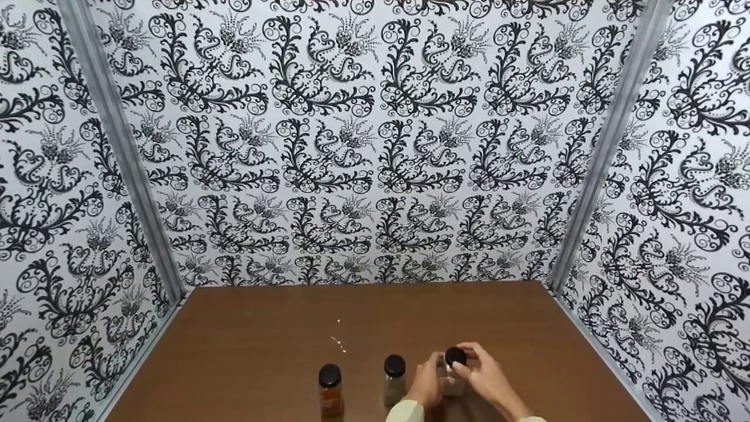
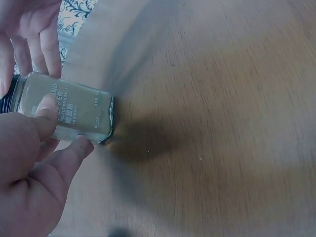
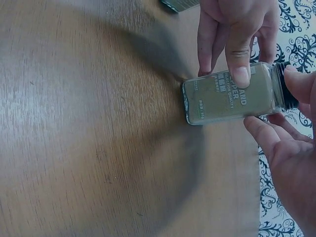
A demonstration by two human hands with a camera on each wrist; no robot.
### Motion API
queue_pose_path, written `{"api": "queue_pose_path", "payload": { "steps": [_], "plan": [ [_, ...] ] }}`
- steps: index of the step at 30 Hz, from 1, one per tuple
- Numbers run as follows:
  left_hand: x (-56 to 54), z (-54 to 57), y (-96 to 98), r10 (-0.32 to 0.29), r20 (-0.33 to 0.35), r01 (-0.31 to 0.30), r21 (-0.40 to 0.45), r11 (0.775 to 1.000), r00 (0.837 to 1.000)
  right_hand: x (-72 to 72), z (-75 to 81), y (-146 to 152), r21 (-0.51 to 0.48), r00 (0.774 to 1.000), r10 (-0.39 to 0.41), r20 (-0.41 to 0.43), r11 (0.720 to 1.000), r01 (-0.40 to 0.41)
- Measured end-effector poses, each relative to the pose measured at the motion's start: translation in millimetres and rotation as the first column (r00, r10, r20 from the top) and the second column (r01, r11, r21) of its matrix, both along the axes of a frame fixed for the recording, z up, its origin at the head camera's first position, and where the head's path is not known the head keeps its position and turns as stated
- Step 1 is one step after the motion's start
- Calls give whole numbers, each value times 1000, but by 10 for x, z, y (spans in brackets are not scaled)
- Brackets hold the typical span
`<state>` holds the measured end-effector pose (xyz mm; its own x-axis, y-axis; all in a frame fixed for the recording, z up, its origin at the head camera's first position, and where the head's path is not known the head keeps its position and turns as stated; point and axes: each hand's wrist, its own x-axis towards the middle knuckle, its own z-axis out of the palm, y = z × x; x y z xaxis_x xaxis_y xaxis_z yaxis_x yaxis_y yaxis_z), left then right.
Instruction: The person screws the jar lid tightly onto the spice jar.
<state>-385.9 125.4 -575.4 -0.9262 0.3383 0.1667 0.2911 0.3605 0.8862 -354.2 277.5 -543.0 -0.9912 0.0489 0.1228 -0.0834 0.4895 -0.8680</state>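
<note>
A square glass pepper jar (image 1: 452,384) with a black cap stands on the right part of the brown table. Its printed label shows in the left wrist view, over greyish-tan powder. My left hand (image 1: 426,384) grips the glass body, thumb (image 3: 241,76) flat across the label. At the cap, my right hand (image 1: 486,375) has its thumb (image 3: 298,84) against the black lid and fingers around the far side and shoulder of the glass. The jar's base is at the tabletop.
Left of my hands is a second black-capped jar (image 1: 395,381) with greenish contents. Farther left stands a third jar (image 1: 330,392), orange-red inside. Pale flecks (image 1: 340,343) dot the table behind them. Patterned wall panels (image 1: 363,176) enclose the back and sides.
</note>
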Motion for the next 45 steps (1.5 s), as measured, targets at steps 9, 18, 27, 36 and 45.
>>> {"api": "queue_pose_path", "payload": {
  "steps": [9,18,27,36,45],
  "plan": [
    [2,-30,1,4,-45,-4,2,1000,999,14,4,-10,1,1000,-9,-10,1000,9],
    [-5,-18,18,-7,-23,7,18,1000,1000,3,14,12,19,1000,15,-5,1000,-15],
    [-1,-7,19,-19,40,16,76,997,999,3,6,16,-6,1000,20,-13,1000,-20],
    [3,-4,20,-46,77,35,151,988,996,3,3,22,-7,1000,-4,-16,1000,4],
    [8,9,-16,-5,-55,3,-34,999,998,6,5,25,-20,999,33,-21,999,-33]
  ]
}}
